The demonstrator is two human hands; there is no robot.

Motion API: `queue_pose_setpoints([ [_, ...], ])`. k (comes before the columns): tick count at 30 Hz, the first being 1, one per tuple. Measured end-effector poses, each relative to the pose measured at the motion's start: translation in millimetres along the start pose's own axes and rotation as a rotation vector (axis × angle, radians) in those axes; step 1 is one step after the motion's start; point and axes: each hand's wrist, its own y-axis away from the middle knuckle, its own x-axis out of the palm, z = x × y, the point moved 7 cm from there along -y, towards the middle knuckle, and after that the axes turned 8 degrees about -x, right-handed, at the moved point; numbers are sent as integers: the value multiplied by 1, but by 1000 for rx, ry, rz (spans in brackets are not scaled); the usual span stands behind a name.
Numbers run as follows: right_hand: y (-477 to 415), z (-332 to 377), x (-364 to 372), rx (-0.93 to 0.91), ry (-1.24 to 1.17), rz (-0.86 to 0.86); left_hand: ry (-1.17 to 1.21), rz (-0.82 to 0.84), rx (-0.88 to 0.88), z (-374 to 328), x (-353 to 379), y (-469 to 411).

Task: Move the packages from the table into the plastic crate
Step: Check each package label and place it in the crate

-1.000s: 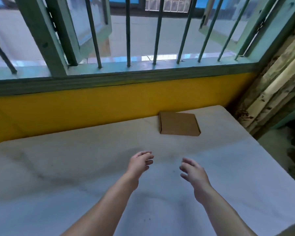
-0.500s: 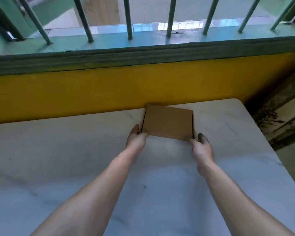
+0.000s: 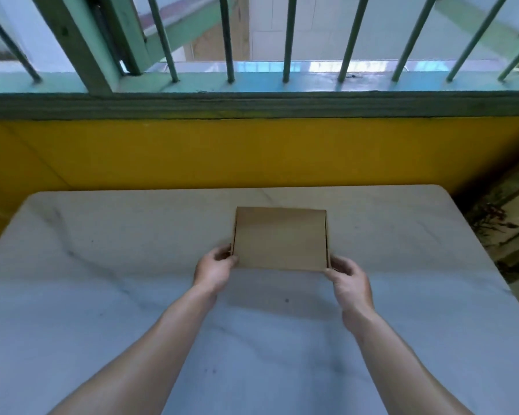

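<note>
Now package [image 3: 280, 239] hangs above table [image 3: 102, 265] centre, shadow beneath it; half second ago it lay flat, farther off. Left hand [image 3: 215, 269] and right hand [image 3: 349, 281] each pinch one near corner. Crate out of view; carry likely next.

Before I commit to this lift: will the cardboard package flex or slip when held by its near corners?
Probably stiff: the cardboard package looks flat with the left hand and right hand pinching only its near corners. Likely light too. Matte surface should resist slipping.
</note>
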Motion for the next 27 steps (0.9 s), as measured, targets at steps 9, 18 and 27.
queue_pose_setpoints([
  [9, 116, 10, 42, -38, -56, 5, 294, 9, 20, 51, -118, 61],
  [18, 191, 16, 89, 18, -315, 44, 563, 136, 64, 75, -192, 100],
  [27, 215, 46, 107, -61, -478, 163, 646, 175, 185, 75, -217, 133],
])
